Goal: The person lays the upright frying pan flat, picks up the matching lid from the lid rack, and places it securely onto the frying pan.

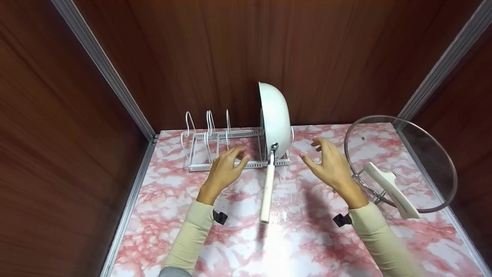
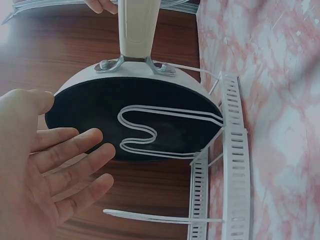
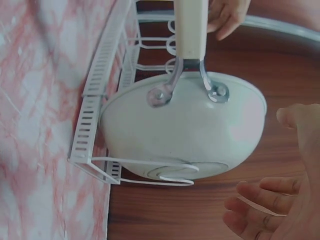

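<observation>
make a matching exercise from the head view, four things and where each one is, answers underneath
1. pan
2. glass lid
3. left hand
4. right hand

A. between pan and lid
B. farthest right of the four
C. propped on its side in the white rack
D. left of the pan handle

Pairs: 1-C, 2-B, 3-D, 4-A

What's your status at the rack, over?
Left grip and right grip open, holding nothing. White pan on edge in wire rack, handle outward. Wire divider stands before pan's dark inside, left side.
</observation>
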A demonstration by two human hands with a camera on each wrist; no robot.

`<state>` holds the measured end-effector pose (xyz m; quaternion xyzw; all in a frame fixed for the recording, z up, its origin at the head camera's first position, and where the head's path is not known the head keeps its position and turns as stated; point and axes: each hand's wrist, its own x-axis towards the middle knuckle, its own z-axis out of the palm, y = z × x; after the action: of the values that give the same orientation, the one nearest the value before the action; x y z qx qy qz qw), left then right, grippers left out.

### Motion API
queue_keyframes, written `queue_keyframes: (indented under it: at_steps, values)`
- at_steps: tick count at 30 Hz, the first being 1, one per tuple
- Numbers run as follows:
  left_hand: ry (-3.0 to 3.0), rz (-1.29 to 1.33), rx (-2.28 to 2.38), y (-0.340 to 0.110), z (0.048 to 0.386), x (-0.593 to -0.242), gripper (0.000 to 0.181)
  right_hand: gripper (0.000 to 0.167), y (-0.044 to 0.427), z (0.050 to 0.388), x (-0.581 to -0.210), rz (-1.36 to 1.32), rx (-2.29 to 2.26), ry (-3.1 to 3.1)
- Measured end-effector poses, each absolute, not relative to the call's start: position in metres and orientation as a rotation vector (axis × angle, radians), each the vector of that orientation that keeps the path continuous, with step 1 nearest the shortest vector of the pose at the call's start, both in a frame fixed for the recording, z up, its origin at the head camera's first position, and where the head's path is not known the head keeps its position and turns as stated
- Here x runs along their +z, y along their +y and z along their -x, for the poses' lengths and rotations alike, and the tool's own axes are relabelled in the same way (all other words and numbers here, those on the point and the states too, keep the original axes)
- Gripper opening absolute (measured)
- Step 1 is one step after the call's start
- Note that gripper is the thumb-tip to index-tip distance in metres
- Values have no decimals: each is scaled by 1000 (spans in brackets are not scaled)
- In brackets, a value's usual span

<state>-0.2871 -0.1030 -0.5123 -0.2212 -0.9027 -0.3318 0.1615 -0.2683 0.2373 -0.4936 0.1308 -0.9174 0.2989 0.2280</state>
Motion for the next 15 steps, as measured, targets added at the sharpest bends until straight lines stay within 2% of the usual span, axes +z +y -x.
queue_keyframes:
  at_steps: [15]
  values:
    - [-2557, 603, -1051, -89, 283, -520, 30, 60, 222, 257, -501, -338, 937, -2534]
